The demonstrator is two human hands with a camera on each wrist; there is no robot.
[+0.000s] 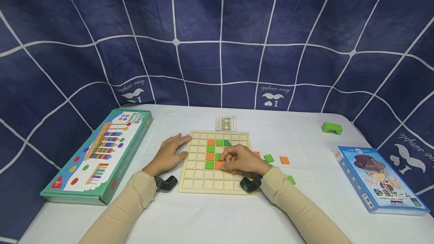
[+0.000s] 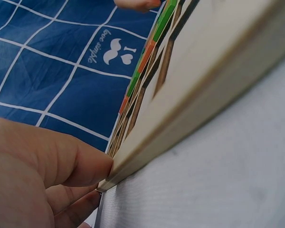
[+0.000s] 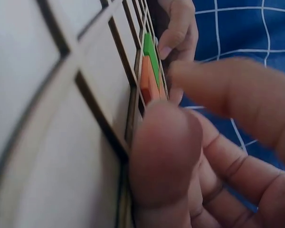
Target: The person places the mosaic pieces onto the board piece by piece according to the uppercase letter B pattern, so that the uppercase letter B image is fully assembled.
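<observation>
A square wooden grid board (image 1: 193, 185) lies on the table with orange, green and dark green tiles in several of its cells. My left hand (image 1: 167, 155) rests at its left edge, fingers stretched toward the far corner and thumb against the rim (image 2: 147, 147). Over the middle of the board is my right hand (image 1: 242, 158), fingers bent. Its thumb tip is right at an orange tile (image 3: 151, 80), beside a green tile (image 3: 152, 59). A gap shows between that thumb and the index finger. The right hand hides some cells.
A small pattern card (image 1: 226, 123) lies beyond the board. To the right are loose tiles, among them a green tile (image 1: 269, 158) and an orange tile (image 1: 285, 160). A ring game box (image 1: 101, 153) stands left, a blue box (image 1: 381, 180) right, near a green arch block (image 1: 332, 127).
</observation>
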